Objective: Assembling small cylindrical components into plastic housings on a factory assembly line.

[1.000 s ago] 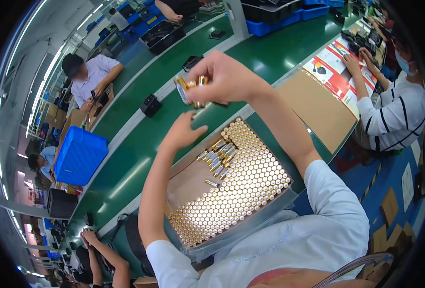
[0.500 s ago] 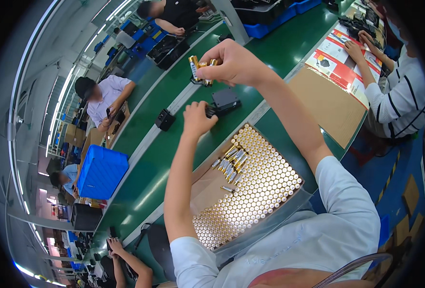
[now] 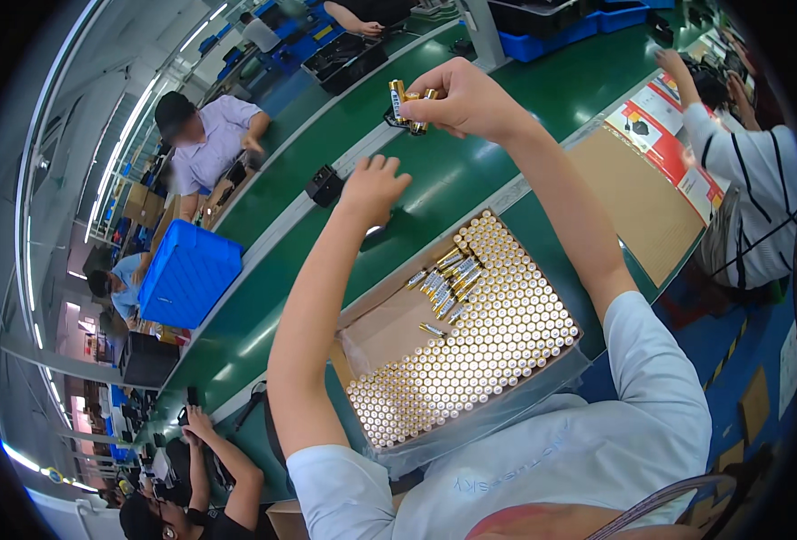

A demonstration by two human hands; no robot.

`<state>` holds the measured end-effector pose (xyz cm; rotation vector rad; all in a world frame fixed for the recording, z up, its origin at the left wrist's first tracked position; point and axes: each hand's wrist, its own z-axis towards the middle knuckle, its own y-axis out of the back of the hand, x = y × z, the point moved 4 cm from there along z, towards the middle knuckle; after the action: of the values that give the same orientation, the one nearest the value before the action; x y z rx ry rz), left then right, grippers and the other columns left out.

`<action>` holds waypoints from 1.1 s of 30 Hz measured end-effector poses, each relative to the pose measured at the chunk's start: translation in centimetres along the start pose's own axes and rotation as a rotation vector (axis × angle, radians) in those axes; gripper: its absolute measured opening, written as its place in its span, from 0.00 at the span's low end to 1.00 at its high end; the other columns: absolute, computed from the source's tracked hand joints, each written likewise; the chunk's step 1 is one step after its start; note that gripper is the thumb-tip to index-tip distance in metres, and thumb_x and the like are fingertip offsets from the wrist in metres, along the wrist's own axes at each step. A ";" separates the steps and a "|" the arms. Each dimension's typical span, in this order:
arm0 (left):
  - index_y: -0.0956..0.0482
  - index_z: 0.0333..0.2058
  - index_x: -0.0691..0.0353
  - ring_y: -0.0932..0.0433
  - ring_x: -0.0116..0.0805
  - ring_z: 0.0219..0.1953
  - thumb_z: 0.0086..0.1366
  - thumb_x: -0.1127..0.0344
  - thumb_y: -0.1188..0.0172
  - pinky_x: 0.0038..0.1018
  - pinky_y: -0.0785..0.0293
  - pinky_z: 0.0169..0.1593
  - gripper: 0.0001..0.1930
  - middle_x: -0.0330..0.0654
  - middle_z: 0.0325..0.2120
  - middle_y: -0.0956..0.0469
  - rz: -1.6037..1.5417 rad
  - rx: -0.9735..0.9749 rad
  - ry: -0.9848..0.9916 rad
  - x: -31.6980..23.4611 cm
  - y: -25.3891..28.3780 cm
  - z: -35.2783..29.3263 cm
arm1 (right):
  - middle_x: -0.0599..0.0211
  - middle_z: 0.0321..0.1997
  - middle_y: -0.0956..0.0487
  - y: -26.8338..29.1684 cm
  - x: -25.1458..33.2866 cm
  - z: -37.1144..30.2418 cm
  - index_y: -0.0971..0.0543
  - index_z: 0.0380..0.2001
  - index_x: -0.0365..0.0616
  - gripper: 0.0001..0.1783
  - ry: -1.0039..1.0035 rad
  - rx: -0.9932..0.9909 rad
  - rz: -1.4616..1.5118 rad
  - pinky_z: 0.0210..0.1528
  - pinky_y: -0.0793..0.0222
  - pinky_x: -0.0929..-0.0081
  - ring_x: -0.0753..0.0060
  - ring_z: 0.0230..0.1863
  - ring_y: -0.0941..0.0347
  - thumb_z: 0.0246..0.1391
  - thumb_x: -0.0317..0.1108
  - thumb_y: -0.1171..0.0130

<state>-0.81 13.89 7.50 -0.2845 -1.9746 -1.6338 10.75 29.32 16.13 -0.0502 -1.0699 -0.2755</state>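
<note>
My right hand (image 3: 470, 97) is raised over the green work surface, its thumb and fingers pinching several gold-and-silver cylindrical batteries (image 3: 397, 97). A small dark piece shows beside those batteries; I cannot make out its kind. To its left, my left hand (image 3: 376, 187) hovers with fingers stretched and apart, holding nothing that I can see. Under its wrist, a dark object with a shiny edge (image 3: 377, 229) shows only in part. A small black boxy device (image 3: 325, 186) stands just left of that hand. Below my hands lies an open carton (image 3: 389, 310) of upright batteries, with several loose ones on top.
A blue crate (image 3: 191, 274) stands at the left. Flat brown cardboard (image 3: 637, 202) and red-and-white printed sheets (image 3: 660, 135) lie at the right, near a person in a striped sweater (image 3: 750, 180). Other people work across the line and at lower left.
My left hand has lifted off the black device, which is no longer seen beside it. My right hand still holds the batteries. The view has shifted a little.
</note>
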 end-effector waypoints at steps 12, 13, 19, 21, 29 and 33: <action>0.25 0.50 0.61 0.28 0.56 0.48 0.57 0.54 0.40 0.45 0.30 0.50 0.24 0.52 0.45 0.24 -0.679 0.120 0.985 3.2 -9.6 -3.5 | 0.73 0.11 0.30 -5.0 -4.8 0.6 0.17 0.23 0.35 0.13 -0.208 0.176 -0.120 0.12 0.49 0.86 0.85 0.10 0.47 0.48 0.37 0.33; 0.25 0.50 0.62 0.27 0.57 0.48 0.57 0.55 0.40 0.46 0.30 0.50 0.24 0.53 0.44 0.24 -0.701 0.115 0.960 3.2 -10.0 -3.7 | 0.73 0.11 0.30 -5.5 -5.5 0.6 0.18 0.22 0.36 0.13 -0.225 0.194 -0.131 0.12 0.49 0.86 0.85 0.10 0.46 0.48 0.37 0.33; 0.27 0.50 0.66 0.26 0.60 0.46 0.58 0.57 0.41 0.47 0.30 0.51 0.24 0.56 0.42 0.22 -0.693 0.055 0.895 2.9 -10.6 -6.0 | 0.73 0.12 0.31 -7.8 -7.3 0.1 0.18 0.20 0.37 0.14 -0.287 0.257 -0.199 0.12 0.49 0.85 0.84 0.10 0.46 0.48 0.38 0.34; 0.27 0.50 0.68 0.26 0.60 0.46 0.59 0.58 0.42 0.47 0.29 0.50 0.24 0.57 0.43 0.22 -0.615 0.017 0.891 2.6 -10.3 -6.8 | 0.73 0.12 0.31 -8.6 -7.3 0.0 0.18 0.20 0.37 0.14 -0.297 0.251 -0.232 0.12 0.48 0.85 0.83 0.11 0.45 0.48 0.38 0.34; 0.31 0.52 0.68 0.24 0.59 0.44 0.62 0.64 0.47 0.42 0.28 0.49 0.21 0.58 0.43 0.24 -1.131 -0.260 0.903 1.9 -10.1 -10.4 | 0.72 0.12 0.30 -14.4 -11.6 0.9 0.18 0.21 0.37 0.13 -0.474 0.317 -0.217 0.13 0.46 0.83 0.81 0.11 0.44 0.48 0.38 0.35; 0.33 0.53 0.67 0.24 0.54 0.43 0.63 0.65 0.48 0.38 0.28 0.49 0.20 0.57 0.43 0.24 -1.340 -0.372 1.036 1.8 -10.5 -11.4 | 0.71 0.12 0.28 -16.2 -13.3 1.7 0.17 0.20 0.36 0.14 -0.463 0.328 -0.296 0.14 0.44 0.82 0.80 0.11 0.42 0.47 0.38 0.35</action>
<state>-4.30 0.17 0.89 1.7248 -0.9036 -2.0987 -0.68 16.59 3.88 0.3564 -1.5750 -0.3608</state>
